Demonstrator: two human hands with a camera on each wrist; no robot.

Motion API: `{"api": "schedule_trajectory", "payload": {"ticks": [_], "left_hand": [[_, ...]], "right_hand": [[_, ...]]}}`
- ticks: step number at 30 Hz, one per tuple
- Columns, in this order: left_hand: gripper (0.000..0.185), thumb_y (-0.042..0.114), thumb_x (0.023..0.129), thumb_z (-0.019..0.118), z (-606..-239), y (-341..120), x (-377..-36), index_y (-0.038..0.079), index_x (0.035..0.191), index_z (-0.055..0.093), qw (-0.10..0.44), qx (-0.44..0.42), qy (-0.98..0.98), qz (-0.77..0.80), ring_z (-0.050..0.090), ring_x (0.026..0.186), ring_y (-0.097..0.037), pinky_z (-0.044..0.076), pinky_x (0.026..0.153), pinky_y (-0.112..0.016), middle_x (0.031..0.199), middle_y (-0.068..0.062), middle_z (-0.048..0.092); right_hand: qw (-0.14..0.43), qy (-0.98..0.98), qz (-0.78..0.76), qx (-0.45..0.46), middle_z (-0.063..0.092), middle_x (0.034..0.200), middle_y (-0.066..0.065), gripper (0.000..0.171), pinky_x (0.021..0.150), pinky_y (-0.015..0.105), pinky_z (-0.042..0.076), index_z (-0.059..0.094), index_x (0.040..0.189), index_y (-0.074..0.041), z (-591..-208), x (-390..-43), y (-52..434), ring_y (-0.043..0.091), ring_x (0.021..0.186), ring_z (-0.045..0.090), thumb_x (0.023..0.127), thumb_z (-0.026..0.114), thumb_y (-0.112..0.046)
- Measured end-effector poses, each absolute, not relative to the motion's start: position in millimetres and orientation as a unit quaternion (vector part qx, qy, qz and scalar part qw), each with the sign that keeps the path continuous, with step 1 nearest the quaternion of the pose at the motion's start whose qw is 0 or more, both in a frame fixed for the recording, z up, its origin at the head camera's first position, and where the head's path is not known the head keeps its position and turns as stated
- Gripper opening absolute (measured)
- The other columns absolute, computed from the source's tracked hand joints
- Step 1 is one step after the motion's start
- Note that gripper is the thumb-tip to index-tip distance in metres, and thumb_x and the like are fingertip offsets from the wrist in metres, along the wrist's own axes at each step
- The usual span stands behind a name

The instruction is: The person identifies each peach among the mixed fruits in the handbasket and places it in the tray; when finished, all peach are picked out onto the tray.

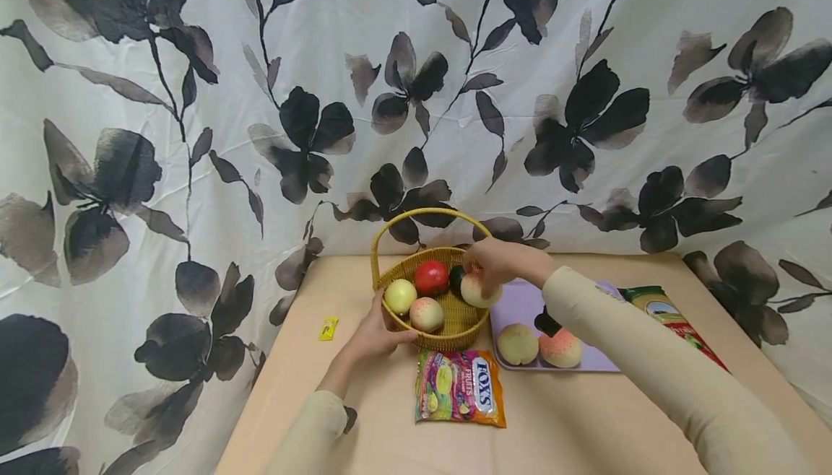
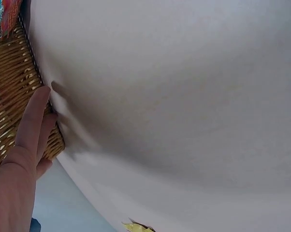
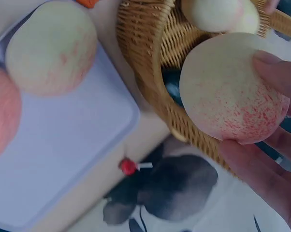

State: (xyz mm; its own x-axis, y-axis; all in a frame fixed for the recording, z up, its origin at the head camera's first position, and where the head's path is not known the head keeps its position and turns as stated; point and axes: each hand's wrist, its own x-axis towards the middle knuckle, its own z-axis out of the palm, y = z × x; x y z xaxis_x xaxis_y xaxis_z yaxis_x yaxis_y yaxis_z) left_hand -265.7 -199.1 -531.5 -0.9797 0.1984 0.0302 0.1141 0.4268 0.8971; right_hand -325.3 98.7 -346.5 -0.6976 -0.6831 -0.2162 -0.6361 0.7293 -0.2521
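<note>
Cream fabric sleeves (image 1: 656,367) reach across the near side, the right one passing over a flat lilac tray (image 3: 82,145). Thumb and fingers of the right hand (image 1: 502,262) grip a round, pale peach speckled red (image 3: 227,92) at the right rim of a woven tan basket (image 1: 448,341). Fingers nearly straight, the left hand (image 1: 382,332) rests against the basket's left side, probably steadying it. Two blushed peaches (image 1: 518,343) sit on the tray, its raised edge likely checking any roll.

There are four peaches (image 3: 223,87), two bags (image 1: 458,388), one basket (image 1: 455,339) and one tray (image 3: 82,145).
</note>
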Motion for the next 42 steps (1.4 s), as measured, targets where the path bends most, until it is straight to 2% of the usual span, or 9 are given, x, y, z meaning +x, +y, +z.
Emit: {"api": "schedule_trajectory", "payload": {"ticks": [7, 12, 16, 23, 31, 38, 42], "left_hand": [[0.129, 0.029, 0.078, 0.094, -529, -202, -266, 0.011, 0.167, 0.003, 0.04, 0.088, 0.842, 0.53, 0.029, 0.156, -0.032, 0.021, 0.128, -0.055, 0.165, -0.015, 0.034], [0.129, 0.03, 0.078, 0.094, -528, -203, -266, 0.011, 0.167, 0.002, 0.047, 0.084, 0.843, 0.53, 0.029, 0.156, -0.03, 0.022, 0.128, -0.053, 0.166, -0.015, 0.033], [0.13, 0.029, 0.077, 0.094, -528, -203, -266, 0.01, 0.167, 0.002, 0.046, 0.083, 0.841, 0.533, 0.029, 0.157, -0.03, 0.022, 0.128, -0.054, 0.165, -0.014, 0.035], [0.13, 0.029, 0.078, 0.094, -531, -202, -267, 0.011, 0.167, 0.001, 0.046, 0.085, 0.839, 0.536, 0.027, 0.158, -0.031, 0.02, 0.128, -0.055, 0.166, -0.013, 0.034], [0.129, 0.03, 0.078, 0.094, -533, -201, -266, 0.011, 0.167, 0.002, 0.049, 0.089, 0.835, 0.541, 0.028, 0.158, -0.032, 0.023, 0.127, -0.056, 0.167, -0.013, 0.033], [0.129, 0.029, 0.078, 0.094, -532, -200, -264, 0.012, 0.167, 0.003, 0.05, 0.081, 0.836, 0.54, 0.03, 0.157, -0.033, 0.025, 0.127, -0.055, 0.166, -0.014, 0.035], [0.128, 0.029, 0.078, 0.094, -533, -199, -265, 0.013, 0.167, 0.004, 0.048, 0.082, 0.836, 0.54, 0.031, 0.156, -0.033, 0.026, 0.126, -0.055, 0.165, -0.014, 0.037]], "right_hand": [[0.152, 0.916, -0.117, -0.354, 0.066, 0.094, 0.008, 0.04, 0.069, 0.031, 0.048, 0.074, 0.103, -0.009, -334, -311, 150, 0.02, 0.082, 0.056, 0.067, 0.09, -0.005], [0.154, 0.924, -0.124, -0.326, 0.065, 0.094, 0.008, 0.044, 0.069, 0.031, 0.047, 0.071, 0.106, -0.006, -341, -307, 195, 0.02, 0.082, 0.055, 0.067, 0.091, -0.005], [0.145, 0.932, -0.119, -0.309, 0.064, 0.091, 0.007, 0.043, 0.068, 0.031, 0.046, 0.071, 0.103, -0.005, -351, -303, 232, 0.02, 0.079, 0.054, 0.065, 0.092, -0.005], [0.215, 0.941, -0.151, -0.215, 0.06, 0.097, 0.01, 0.041, 0.058, 0.031, 0.055, 0.069, 0.11, -0.004, -384, -290, 278, 0.017, 0.07, 0.059, 0.072, 0.086, -0.002], [0.269, 0.931, -0.184, -0.164, 0.054, 0.095, 0.01, 0.045, 0.057, 0.033, 0.06, 0.066, 0.111, -0.005, -423, -279, 301, 0.019, 0.074, 0.057, 0.072, 0.087, 0.005], [0.278, 0.923, -0.212, -0.163, 0.055, 0.099, 0.01, 0.046, 0.054, 0.038, 0.061, 0.067, 0.11, -0.005, -436, -275, 302, 0.022, 0.077, 0.059, 0.069, 0.086, 0.008], [0.28, 0.923, -0.205, -0.167, 0.055, 0.1, 0.009, 0.045, 0.054, 0.035, 0.059, 0.067, 0.111, -0.005, -437, -275, 300, 0.02, 0.075, 0.058, 0.071, 0.085, 0.008]]}}
